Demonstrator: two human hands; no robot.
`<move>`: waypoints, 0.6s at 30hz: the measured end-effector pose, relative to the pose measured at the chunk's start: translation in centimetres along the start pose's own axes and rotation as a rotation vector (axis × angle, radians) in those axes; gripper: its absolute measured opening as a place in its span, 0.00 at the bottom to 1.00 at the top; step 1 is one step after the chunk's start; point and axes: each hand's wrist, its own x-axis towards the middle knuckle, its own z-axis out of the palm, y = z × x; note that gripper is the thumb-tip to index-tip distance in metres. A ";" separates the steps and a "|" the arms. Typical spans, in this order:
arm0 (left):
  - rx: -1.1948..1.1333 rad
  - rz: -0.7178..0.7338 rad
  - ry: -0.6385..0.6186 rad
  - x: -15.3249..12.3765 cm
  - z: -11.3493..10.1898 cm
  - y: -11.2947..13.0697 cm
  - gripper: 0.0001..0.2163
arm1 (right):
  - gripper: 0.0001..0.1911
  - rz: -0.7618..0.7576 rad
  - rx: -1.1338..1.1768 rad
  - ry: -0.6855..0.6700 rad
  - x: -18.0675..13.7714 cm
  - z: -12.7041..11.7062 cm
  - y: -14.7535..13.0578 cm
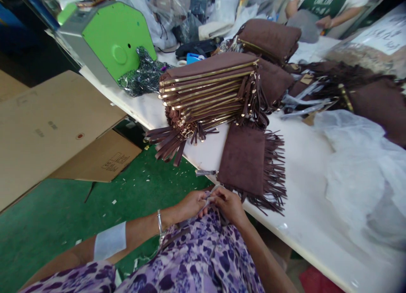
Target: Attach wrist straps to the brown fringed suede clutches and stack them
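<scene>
The pouch is of matt, suede-like cloth; its fringe has the same dull finish. The zips are shiny gold-toned metal. The table is smooth, with slight gloss. The machine has a smooth green panel. The film is glossy, crinkled plastic. The carton is matt cardboard. The wrap, blurred, is probably thin plastic.

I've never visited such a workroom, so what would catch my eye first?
Probably the bright green machine at the upper left, then the pile of gold-zipped brown bags to its right. Below, the person's left hand and right hand meet at a thin pale strip, near a fringed bag.
</scene>
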 end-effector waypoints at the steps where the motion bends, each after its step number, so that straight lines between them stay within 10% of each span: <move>1: 0.007 0.000 -0.003 0.0 0.0 0.1 0.13 | 0.04 0.010 -0.003 -0.008 0.0 0.0 -0.2; 18: -0.004 0.013 0.056 -1.5 0.3 1.5 0.21 | 0.02 0.040 -0.063 -0.032 0.2 -0.2 -1.1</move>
